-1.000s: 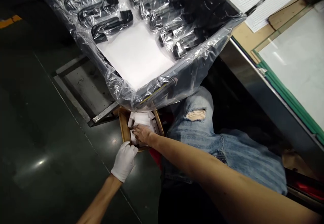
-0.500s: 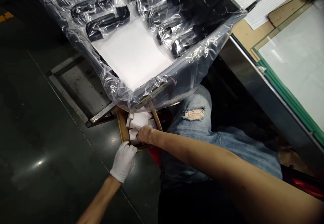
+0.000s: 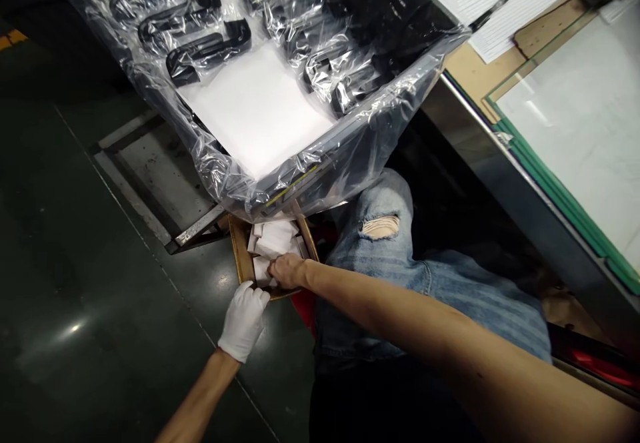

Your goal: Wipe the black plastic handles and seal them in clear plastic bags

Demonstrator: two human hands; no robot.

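My left hand (image 3: 244, 323), in a white glove, has its fingers closed over the near corner of a small brown box (image 3: 242, 256), apparently cardboard. The box stands low, partly under the overhanging edge of a large bin. Inside lie several flat white pieces (image 3: 275, 237) that look like paper or card. My bare right hand (image 3: 287, 270) reaches into the box from the right, its fingers curled down against the white pieces. The fingertips are partly hidden, so what they pinch, if anything, cannot be made out.
Above the box is a dark bin lined with clear plastic (image 3: 367, 149), holding a white sheet (image 3: 265, 113) and several black bagged handle-like parts (image 3: 207, 46). A metal frame (image 3: 160, 169) stands left. On the right is a workbench with a glass-topped panel (image 3: 575, 109), papers (image 3: 530, 3) and a pen-like tool (image 3: 495, 11).
The view has shifted slightly, so the bin and bench appear a little further left. Both hands keep nearly the same places at the box.
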